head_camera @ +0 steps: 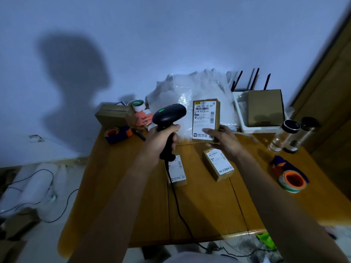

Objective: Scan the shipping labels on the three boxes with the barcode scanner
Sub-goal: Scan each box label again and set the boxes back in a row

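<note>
My left hand point(161, 138) grips the handle of a black barcode scanner point(169, 114) with a green light on its head, raised above the wooden table point(121, 186). My right hand point(222, 138) holds a brown box point(206, 118) upright by its lower edge, its white shipping label facing me, just right of the scanner head. Two smaller labelled boxes lie flat on the table: one point(177, 171) under the scanner's cable, the other point(218, 164) below my right hand.
Bubble wrap point(190, 88) is piled at the back. A white tray with a cardboard box point(264, 107) and a router stand back right, bottles point(288, 135) beside them. Tape dispensers lie at left point(117, 134) and right point(290, 177). Another carton point(114, 114) sits back left.
</note>
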The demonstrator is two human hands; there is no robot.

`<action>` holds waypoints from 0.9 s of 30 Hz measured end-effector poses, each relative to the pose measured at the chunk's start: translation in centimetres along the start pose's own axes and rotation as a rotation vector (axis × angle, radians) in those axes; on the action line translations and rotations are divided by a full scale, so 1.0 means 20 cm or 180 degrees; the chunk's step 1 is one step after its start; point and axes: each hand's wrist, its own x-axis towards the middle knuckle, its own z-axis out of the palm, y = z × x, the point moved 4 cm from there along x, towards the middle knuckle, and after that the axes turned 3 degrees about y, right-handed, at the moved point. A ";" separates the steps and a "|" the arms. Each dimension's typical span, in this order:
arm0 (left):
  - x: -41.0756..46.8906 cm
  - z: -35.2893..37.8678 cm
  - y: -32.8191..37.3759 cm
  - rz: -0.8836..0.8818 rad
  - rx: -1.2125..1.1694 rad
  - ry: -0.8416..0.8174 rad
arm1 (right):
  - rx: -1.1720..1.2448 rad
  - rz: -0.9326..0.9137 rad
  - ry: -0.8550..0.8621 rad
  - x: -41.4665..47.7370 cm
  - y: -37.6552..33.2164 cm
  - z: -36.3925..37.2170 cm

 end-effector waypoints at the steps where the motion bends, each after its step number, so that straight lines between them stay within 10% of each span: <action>1: -0.01 0.00 0.01 0.0028 -0.0016 -0.0062 | 0.0011 -0.0058 0.0065 0.00 -0.02 0.00; 27: -0.14 -0.01 -0.16 -0.0176 -0.0022 -0.0113 | -0.0198 -0.0221 0.0172 -0.07 0.08 0.04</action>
